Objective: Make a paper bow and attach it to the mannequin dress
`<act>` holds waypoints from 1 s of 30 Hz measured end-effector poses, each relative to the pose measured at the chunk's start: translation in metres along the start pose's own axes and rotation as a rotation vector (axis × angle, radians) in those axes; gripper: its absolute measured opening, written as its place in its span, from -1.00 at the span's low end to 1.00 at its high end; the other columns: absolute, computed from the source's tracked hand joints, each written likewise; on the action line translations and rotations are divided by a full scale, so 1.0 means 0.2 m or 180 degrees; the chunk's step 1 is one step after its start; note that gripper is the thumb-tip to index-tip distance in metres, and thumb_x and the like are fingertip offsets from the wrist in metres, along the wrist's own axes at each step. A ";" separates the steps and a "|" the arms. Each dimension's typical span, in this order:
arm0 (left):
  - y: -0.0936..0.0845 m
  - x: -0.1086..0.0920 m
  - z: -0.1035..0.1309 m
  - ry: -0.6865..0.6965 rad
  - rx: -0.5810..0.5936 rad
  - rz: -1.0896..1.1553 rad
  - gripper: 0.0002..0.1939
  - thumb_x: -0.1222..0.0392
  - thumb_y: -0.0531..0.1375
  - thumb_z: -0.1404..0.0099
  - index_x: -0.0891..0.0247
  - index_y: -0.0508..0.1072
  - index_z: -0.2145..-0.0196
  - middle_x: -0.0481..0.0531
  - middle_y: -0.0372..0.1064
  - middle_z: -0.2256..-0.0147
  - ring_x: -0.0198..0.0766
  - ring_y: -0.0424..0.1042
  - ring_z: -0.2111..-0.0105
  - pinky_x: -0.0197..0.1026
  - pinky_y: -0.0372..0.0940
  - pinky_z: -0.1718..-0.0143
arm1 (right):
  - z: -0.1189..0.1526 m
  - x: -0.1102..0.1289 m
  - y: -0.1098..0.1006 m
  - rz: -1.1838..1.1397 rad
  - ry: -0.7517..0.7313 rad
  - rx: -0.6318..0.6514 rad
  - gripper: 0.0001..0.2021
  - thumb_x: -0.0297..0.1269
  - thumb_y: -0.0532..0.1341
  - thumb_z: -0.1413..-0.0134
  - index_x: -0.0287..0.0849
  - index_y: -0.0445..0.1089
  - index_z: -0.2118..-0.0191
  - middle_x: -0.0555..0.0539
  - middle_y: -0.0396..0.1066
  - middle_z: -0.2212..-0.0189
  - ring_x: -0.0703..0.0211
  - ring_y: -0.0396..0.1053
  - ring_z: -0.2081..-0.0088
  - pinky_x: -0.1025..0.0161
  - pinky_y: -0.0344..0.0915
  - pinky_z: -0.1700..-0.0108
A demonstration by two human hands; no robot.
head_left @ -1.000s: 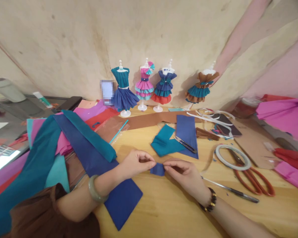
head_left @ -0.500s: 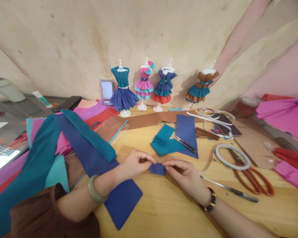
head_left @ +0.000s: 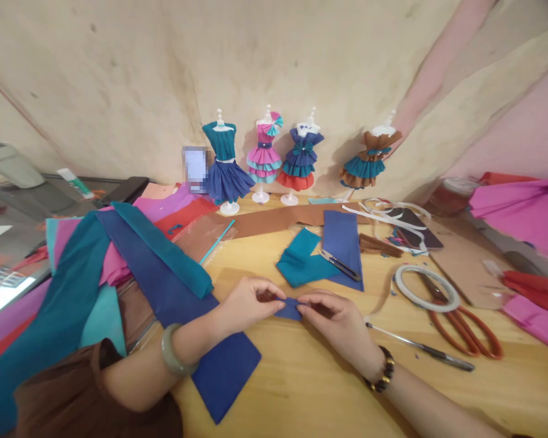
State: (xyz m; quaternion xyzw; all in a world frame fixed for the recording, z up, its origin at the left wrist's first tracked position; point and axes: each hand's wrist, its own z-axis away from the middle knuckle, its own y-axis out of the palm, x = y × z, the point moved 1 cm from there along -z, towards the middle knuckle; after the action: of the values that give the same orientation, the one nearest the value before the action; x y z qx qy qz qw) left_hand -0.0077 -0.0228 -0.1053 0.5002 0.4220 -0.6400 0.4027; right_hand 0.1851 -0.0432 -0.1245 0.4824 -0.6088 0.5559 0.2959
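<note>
So, teal strip [head_left: 68, 286] is running off the frame's left edge. Long blue strip [head_left: 228, 371] is passing under the left forearm, its cut end pointing toward lower centre. Left hand [head_left: 250, 300] is pinching the left upper edge of a small blue piece [head_left: 288, 310], mid-frame. Wooden tabletop [head_left: 296, 383] is showing below it, leaving room toward the bottom edge. Right hand [head_left: 334, 313] is pinching the piece's right upper edge. Snips [head_left: 342, 266] are lying above that hand; pen [head_left: 433, 353], tape roll [head_left: 432, 308] and scissors [head_left: 470, 334] are crowding the right side.
</note>
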 end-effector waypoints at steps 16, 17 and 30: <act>-0.01 -0.01 0.00 0.0210 -0.0169 -0.0585 -0.90 0.31 0.27 -0.05 0.31 0.60 0.43 0.06 0.55 0.43 -0.26 0.47 0.42 -0.29 0.34 0.38 | 0.00 0.02 0.00 -0.0015 -0.0023 -0.0136 -0.89 -0.27 0.30 0.03 -0.10 0.58 0.36 -0.09 0.58 0.38 0.09 0.52 0.35 0.20 0.47 0.27; -0.01 -0.02 0.00 0.0215 -0.0178 -0.0592 -0.91 0.31 0.27 -0.05 0.30 0.59 0.43 0.06 0.55 0.42 -0.26 0.48 0.41 -0.29 0.35 0.37 | 0.00 0.03 0.00 -0.0008 -0.0017 -0.0131 -0.89 -0.27 0.29 0.02 -0.10 0.58 0.36 -0.09 0.58 0.38 0.09 0.52 0.35 0.20 0.47 0.27; -0.02 -0.02 0.00 0.0487 -0.0223 -0.0633 -0.95 0.31 0.27 -0.07 0.29 0.55 0.51 0.05 0.56 0.41 -0.24 0.49 0.35 -0.27 0.35 0.25 | 0.00 0.04 0.00 0.0045 0.0096 0.0031 -0.87 -0.24 0.24 -0.06 -0.13 0.53 0.39 -0.07 0.55 0.39 0.12 0.48 0.35 0.24 0.42 0.26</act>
State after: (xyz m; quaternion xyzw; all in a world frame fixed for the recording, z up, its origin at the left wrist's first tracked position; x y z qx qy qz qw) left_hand -0.0113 -0.0217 -0.1004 0.4889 0.5211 -0.6215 0.3212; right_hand 0.1818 -0.0447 -0.1166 0.4712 -0.6050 0.5681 0.2988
